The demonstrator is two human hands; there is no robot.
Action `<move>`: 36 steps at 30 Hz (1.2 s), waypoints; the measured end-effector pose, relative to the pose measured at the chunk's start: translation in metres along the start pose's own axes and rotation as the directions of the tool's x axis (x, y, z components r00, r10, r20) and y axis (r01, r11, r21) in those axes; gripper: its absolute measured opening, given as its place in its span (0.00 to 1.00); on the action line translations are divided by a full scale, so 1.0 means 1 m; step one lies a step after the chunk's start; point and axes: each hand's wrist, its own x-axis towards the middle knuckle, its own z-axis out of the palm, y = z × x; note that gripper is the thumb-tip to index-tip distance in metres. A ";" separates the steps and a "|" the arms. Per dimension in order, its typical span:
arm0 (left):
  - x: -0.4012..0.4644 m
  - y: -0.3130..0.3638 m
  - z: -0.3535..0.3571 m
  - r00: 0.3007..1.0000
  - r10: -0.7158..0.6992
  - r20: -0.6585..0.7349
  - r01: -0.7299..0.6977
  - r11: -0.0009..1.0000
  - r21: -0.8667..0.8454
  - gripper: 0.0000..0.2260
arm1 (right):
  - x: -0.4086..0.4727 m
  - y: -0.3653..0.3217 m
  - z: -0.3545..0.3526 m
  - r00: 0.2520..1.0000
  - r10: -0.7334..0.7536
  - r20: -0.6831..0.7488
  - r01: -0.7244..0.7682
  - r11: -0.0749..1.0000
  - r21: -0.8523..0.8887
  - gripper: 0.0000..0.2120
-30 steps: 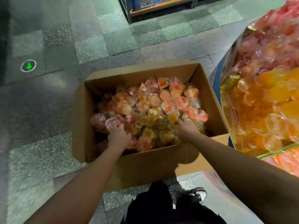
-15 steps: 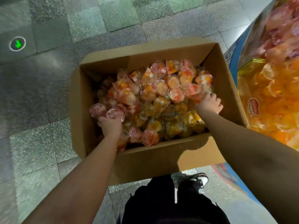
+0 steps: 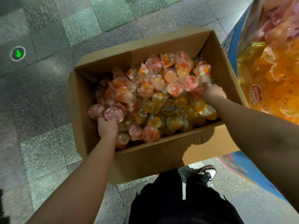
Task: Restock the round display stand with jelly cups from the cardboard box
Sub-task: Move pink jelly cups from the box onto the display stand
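The round display stand rises just right of the cardboard box, so the right hand is nearer it. Both hands are down among the jelly cups. The left hand grips pink cups; whether the right hand's buried fingers grip any, I cannot tell.

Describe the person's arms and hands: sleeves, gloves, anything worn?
Both forearms are bare as far as the frame shows: no sleeves in view. The left hand and right hand wear no gloves, and no watch, bracelet or ring shows. Fingers are partly hidden among the jelly cups. Lower down: black trousers and a dark shoe with a white toe.
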 end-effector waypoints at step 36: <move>-0.459 0.045 0.287 0.310 0.168 0.936 -0.294 0.953 -0.074 0.20 | -0.275 0.389 -0.037 0.945 0.190 0.265 -0.195 -0.323 0.926 0.15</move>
